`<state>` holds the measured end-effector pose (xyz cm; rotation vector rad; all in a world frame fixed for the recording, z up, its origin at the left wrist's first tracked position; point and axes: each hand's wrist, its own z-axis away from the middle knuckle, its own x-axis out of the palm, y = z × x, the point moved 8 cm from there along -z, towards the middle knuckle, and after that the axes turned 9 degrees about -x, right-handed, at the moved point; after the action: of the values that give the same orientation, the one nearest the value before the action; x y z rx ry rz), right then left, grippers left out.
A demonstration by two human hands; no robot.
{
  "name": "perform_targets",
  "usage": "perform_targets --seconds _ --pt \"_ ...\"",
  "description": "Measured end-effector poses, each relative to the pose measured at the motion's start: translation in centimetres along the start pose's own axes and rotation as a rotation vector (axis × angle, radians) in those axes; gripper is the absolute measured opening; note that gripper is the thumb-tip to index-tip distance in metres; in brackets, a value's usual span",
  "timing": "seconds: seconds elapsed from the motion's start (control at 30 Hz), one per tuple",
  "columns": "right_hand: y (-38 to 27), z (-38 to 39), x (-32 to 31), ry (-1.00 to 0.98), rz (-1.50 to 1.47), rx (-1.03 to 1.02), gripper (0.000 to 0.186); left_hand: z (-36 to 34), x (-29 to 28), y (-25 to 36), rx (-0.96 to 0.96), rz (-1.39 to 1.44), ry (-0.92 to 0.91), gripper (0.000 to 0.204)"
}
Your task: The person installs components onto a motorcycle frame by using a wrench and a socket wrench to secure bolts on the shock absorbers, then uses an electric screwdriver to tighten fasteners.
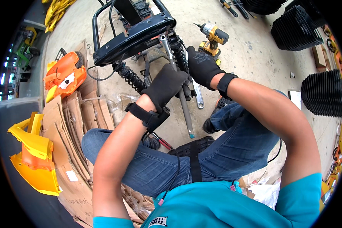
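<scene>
My left hand (165,85), in a black glove, is closed round a long grey wrench (186,114). Its ring end meets the black frame (131,41) at the top of a coil-spring shock absorber (178,47); its lower tip is teal. On the other side of that shock, my right hand (204,68), also gloved, is closed with its thumb pointing up. A shiny ring-ended wrench (198,97) sticks out below its curled fingers, which are partly hidden. Another shock absorber (130,76) hangs from the frame's left side.
A yellow-and-black cordless driver (212,38) stands on the concrete floor beyond my right hand. Flattened cardboard (60,152), an orange body panel (64,76) and yellow panels (32,152) lie left. Black ribbed tubs (323,93) line the right. Red-handled pliers (164,143) lie between my legs.
</scene>
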<state>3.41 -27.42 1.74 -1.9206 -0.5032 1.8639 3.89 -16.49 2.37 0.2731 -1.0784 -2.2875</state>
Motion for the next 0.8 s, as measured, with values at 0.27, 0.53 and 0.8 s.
perform_targets --seconds 0.27,0.53,0.8 --pt "-1.1 -0.3 -0.5 -0.044 0.064 -0.011 0.022 1.3 -1.1 1.2 0.013 -0.013 -0.087 0.016" --pt "0.0 -0.6 -0.3 -0.093 0.07 0.08 0.025 1.6 -0.9 1.5 -0.041 0.019 -0.049 0.017" --pt "-0.3 -1.4 0.0 -0.103 0.093 0.083 0.038 -0.1 -0.8 0.7 0.056 -0.156 0.063 0.018"
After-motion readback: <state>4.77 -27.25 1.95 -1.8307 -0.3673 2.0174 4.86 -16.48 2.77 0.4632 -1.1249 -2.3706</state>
